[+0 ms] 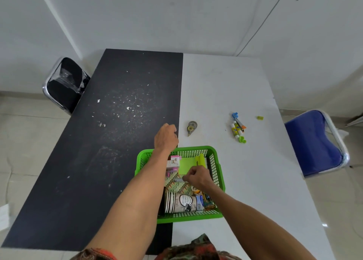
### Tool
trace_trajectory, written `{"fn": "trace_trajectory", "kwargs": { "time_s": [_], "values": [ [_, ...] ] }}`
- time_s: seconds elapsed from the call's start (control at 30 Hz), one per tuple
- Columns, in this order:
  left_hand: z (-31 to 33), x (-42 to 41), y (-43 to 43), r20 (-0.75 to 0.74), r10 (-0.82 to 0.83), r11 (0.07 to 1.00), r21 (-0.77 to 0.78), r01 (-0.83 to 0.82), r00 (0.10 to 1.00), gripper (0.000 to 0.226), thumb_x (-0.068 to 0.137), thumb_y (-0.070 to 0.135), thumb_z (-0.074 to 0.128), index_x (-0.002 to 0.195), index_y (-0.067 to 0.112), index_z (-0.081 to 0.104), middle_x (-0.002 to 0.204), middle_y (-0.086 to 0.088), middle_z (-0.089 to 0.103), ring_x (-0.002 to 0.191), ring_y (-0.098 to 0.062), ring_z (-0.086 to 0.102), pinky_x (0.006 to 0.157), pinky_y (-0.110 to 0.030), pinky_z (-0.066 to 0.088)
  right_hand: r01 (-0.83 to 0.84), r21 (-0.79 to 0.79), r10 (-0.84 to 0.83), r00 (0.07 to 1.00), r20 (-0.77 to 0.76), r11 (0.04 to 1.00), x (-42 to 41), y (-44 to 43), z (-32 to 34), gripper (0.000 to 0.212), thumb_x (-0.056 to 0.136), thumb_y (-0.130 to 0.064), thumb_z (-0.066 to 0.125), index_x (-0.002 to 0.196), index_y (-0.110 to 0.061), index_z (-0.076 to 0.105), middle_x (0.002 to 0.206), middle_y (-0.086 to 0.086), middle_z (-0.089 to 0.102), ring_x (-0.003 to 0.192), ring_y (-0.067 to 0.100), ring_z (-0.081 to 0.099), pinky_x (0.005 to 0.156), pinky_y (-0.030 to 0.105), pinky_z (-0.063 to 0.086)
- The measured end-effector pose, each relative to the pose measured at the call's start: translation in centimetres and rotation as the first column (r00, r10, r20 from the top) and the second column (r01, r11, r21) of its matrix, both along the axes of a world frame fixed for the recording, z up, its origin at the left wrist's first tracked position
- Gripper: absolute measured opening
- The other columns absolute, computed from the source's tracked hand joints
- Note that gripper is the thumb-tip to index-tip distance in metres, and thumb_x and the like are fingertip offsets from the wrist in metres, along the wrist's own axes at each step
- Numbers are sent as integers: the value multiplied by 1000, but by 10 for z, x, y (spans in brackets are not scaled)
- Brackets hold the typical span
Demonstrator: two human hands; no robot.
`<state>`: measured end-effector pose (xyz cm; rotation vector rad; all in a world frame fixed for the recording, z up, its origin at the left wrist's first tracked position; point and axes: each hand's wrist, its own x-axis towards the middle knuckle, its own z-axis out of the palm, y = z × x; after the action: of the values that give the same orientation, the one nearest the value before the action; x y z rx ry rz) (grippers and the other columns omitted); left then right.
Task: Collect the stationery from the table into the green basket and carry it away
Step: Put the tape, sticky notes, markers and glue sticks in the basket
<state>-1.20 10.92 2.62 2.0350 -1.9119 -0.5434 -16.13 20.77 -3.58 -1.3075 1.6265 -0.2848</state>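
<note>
Left hand [166,137] curled past the green basket [196,148] (can't tell if it grips anything). Basket holds paper cups [176,201], a green notepad [186,163]; right hand [197,176] pinches a grey item [177,179] inside. Correction tape [191,127], glue sticks [236,131] sit on open white tabletop [225,83].

My bench [225,94] is black on the left half and white on the right, and the black is flecked with white crumbs [128,108]. The basket [196,148] straddles the seam at the near edge. Beyond it on the white lies a tape roller [191,127]. Further right lie glue sticks [236,131] between two clips [235,115], then a sharpener [260,118].
</note>
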Motion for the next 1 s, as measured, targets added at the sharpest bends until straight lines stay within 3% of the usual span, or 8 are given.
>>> {"fn": "trace_trajectory", "kwargs": {
  "time_s": [0.1, 0.33, 0.63, 0.8, 1.0],
  "values": [
    [4, 5, 0, -12, 6, 1000, -24, -6, 1000, 22, 94, 9, 52, 113, 11, 63, 114, -7, 56, 99, -23, 59, 81, -35, 51, -20, -5, 20, 999, -46, 1000, 1, 7, 1, 21, 70, -27, 81, 67, -13, 66, 74, 9, 72, 64, 16, 64, 66, 35, 58],
    [7, 11, 1, -20, 4, 999, -50, -5, 1000, 21, 94, 9, 52, 113, 10, 64, 114, -7, 57, 99, -22, 59, 75, -28, 45, -124, -12, 121, 978, -169, 992, 3, 11, -1, 20, 71, -35, 79, 68, -18, 69, 71, -4, 70, 69, 13, 66, 63, 27, 55],
    [9, 9, -5, -43, -13, 998, -57, 11, 999, 19, 94, 8, 53, 109, 10, 64, 113, -7, 57, 96, -21, 58, 75, -27, 45, -193, -37, 183, 966, -182, 981, 1, 12, -1, 11, 75, -19, 74, 76, -8, 75, 75, 1, 74, 69, 12, 71, 69, 33, 60],
    [13, 11, -14, -35, -21, 998, -62, 19, 999, 21, 94, 7, 53, 112, 9, 64, 120, -10, 57, 111, -24, 57, 83, -32, 47, -219, -44, 209, 964, -167, 975, 1, 11, 2, 8, 80, -7, 64, 77, -6, 72, 80, 4, 74, 73, 12, 72, 69, 31, 60],
    [15, 12, -24, -43, -16, 999, -50, 14, 999, 19, 93, 8, 54, 109, 10, 65, 111, -7, 57, 94, -22, 59, 76, -30, 49, -251, -20, 245, 955, -165, 968, 1, 6, 2, 6, 78, -8, 65, 76, -7, 71, 80, 5, 74, 75, 12, 71, 70, 30, 60]
  ]
}}
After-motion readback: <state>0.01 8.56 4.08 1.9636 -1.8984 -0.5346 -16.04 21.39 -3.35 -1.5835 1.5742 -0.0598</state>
